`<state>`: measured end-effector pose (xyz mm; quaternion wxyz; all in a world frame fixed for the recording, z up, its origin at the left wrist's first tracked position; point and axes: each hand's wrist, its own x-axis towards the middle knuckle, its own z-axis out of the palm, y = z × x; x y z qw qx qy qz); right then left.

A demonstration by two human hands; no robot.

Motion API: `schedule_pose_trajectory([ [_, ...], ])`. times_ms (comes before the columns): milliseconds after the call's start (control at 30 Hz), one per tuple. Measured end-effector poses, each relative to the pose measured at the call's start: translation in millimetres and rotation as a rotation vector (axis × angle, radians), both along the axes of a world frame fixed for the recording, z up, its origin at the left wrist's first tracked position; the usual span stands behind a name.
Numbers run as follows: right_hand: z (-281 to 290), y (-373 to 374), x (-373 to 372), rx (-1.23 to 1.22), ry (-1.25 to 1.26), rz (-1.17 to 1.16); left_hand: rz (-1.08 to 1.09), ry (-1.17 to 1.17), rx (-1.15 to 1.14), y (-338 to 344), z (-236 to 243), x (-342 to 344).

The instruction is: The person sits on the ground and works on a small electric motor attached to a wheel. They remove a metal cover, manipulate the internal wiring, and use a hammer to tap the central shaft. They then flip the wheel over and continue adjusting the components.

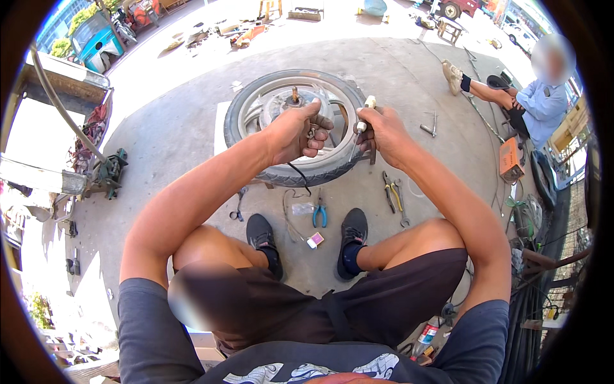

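Note:
Before me a spoked wheel with a black tyre (281, 176) lies on its side, its axle (295, 96) pointing up from the hub. Over the wheel's near part, my left hand (300, 133) is curled around small metal pieces (313, 132), too small to name exactly. My right hand (385, 134), above the wheel's right rim, grips a screwdriver (362, 126) with a pale handle and a thin shaft slanting down. A dark cable (299, 173) hangs over the tyre's near side, below my left hand.
Between my feet and the wheel lie blue-handled pliers (319, 216), scissors (238, 205) and a small box (315, 240). Yellow-black pliers (389, 192) and a wrench (403, 208) lie to the right. A seated person (547, 105) and an orange machine (511, 159) are farther right.

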<state>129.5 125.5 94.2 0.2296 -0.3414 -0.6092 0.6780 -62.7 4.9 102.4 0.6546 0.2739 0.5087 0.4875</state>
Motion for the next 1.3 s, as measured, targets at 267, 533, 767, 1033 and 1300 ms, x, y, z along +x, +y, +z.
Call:
schedule_pose_trajectory([
  [267, 1.4, 2.6, -10.7, 0.156, 0.004, 0.126, -0.039, -0.228, -0.018, 12.4, -20.2, -2.9],
  [533, -9.4, -2.5, -17.9, 0.612, -0.131, 0.341, -0.098, -0.273, 0.006, 19.2, -23.8, 9.1],
  [767, 1.6, -7.6, -16.1, 0.848, -0.367, 0.371, -0.114, -0.179, -0.013, 18.0, -20.7, 24.6],
  [1033, -4.8, -6.8, -4.4, 0.598, -0.043, 0.203, -0.105, -0.110, 0.057, 11.9, -27.3, 17.5],
  [1300, -11.7, 3.7, -1.6, 0.616, 0.031, 0.191, -0.081, -0.108, 0.135, 5.5, -26.9, 15.9],
])
